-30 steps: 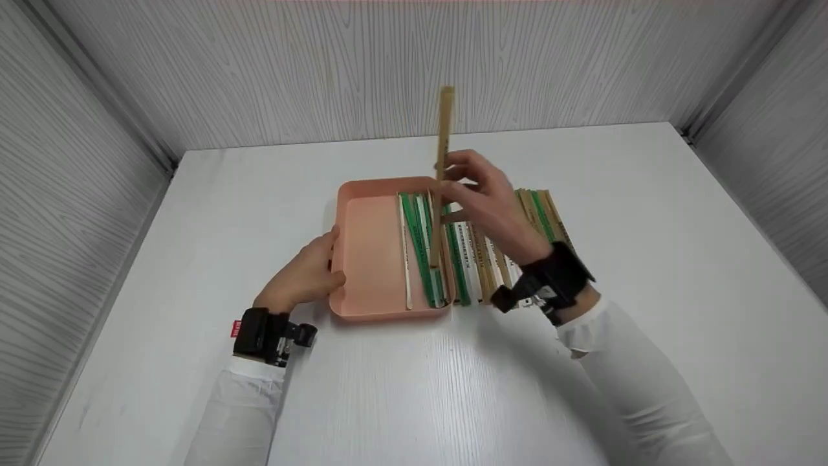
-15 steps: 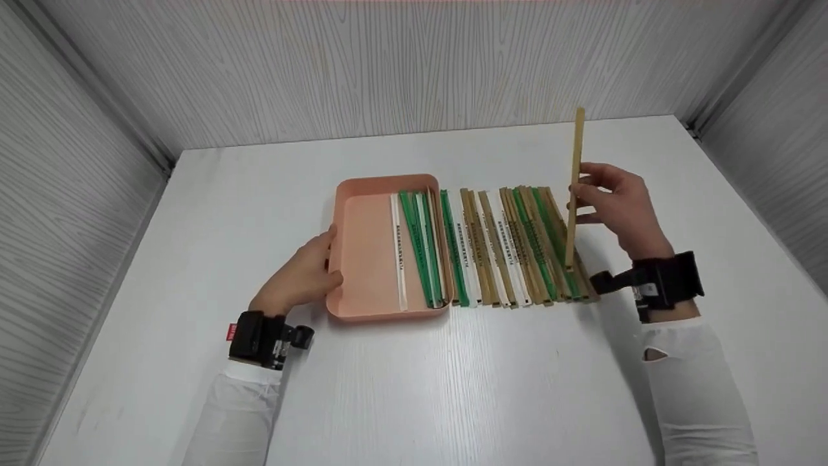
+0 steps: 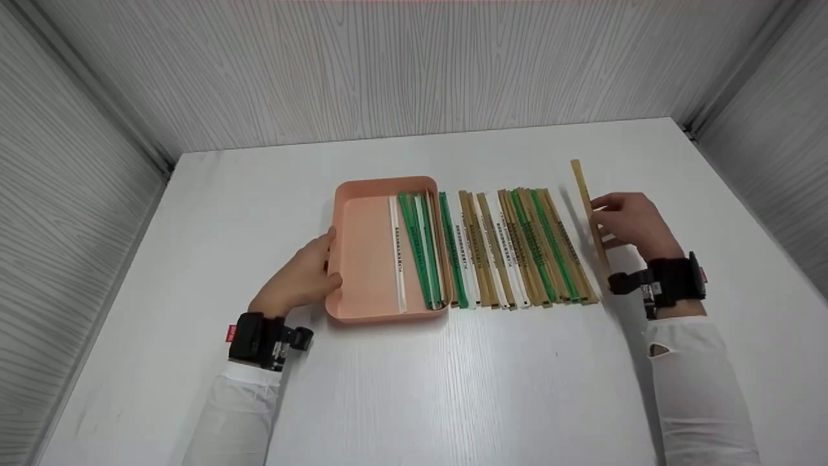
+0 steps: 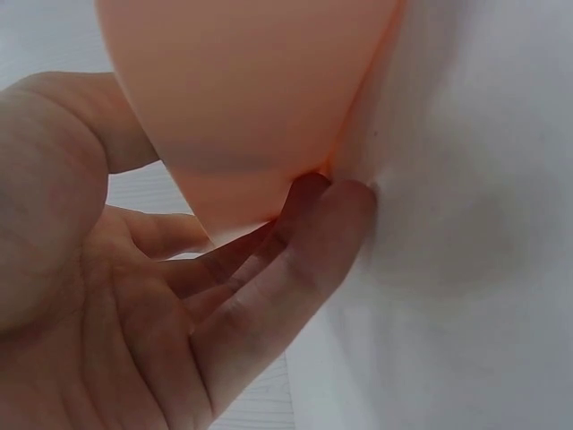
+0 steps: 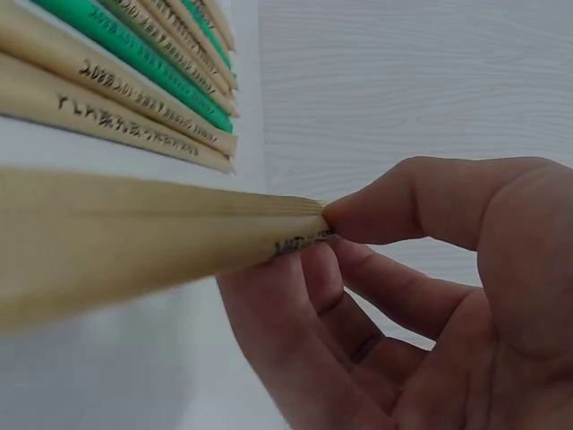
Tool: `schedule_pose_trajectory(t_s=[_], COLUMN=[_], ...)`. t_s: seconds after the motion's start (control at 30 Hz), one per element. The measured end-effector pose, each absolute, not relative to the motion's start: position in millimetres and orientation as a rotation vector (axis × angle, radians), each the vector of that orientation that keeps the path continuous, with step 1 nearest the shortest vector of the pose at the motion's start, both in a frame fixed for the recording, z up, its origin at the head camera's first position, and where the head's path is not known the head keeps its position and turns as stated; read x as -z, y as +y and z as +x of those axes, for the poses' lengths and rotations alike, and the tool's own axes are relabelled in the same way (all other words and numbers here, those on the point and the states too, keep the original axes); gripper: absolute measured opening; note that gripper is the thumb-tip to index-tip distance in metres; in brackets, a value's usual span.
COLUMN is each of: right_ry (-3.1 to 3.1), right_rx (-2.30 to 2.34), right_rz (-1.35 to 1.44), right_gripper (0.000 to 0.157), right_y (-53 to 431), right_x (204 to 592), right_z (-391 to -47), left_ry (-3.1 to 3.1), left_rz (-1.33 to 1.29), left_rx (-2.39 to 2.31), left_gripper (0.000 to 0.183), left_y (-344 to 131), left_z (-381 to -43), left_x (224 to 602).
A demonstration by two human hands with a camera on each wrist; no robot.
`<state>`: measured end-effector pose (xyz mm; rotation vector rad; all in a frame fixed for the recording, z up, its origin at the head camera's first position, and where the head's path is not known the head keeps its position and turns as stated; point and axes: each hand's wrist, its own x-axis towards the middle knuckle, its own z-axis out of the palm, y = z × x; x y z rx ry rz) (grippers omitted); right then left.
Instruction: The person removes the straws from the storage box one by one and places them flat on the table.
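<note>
My right hand (image 3: 637,223) pinches a brown paper-wrapped straw (image 3: 585,194) between thumb and fingertips, at the right of a row of similar straws. In the right wrist view the wrapped straw (image 5: 152,228) runs leftward from the fingertips, with dark print along its side. My left hand (image 3: 301,275) grips the left wall of a shallow pink tray (image 3: 381,317), thumb at the rim and fingers against the outside. Close up in the left wrist view, curled fingertips (image 4: 336,210) lie low against the tray wall (image 4: 242,98), near the table.
Green, white and brown wrapped straws (image 3: 508,259) lie side by side on the white table (image 3: 453,388), starting at the tray's right edge. Inside the tray, several more straws (image 3: 420,252) sit toward the right. A grey wood-grain panel (image 3: 414,71) stands behind.
My right hand carried the brown straw from over the tray rightward past the row, then lowered and tilted it there. My left hand stays on the tray.
</note>
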<state>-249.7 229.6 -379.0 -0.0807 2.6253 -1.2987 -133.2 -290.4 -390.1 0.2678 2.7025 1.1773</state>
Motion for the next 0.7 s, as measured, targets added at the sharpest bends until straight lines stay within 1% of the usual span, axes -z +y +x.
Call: schedule_pose_trajectory(t_s=[0.27,0.7], right_ry=[2.610,2.645], right_rx=[1.100,1.048], right_rz=[-0.101,-0.138], right_gripper=[0.047,0.043], right_y=[226.2,216.9], right_x=[392.4,393.5], right_z=[-255.8,-254.6], left_ry=[2.696,2.692], left_rz=[0.239,0.247], left_rx=[-1.160,-1.165], left_gripper=[0.090,0.090], left_y=[-289.7,-290.0], left_z=[-132.9,-133.0], left_x=[390.0,388.8])
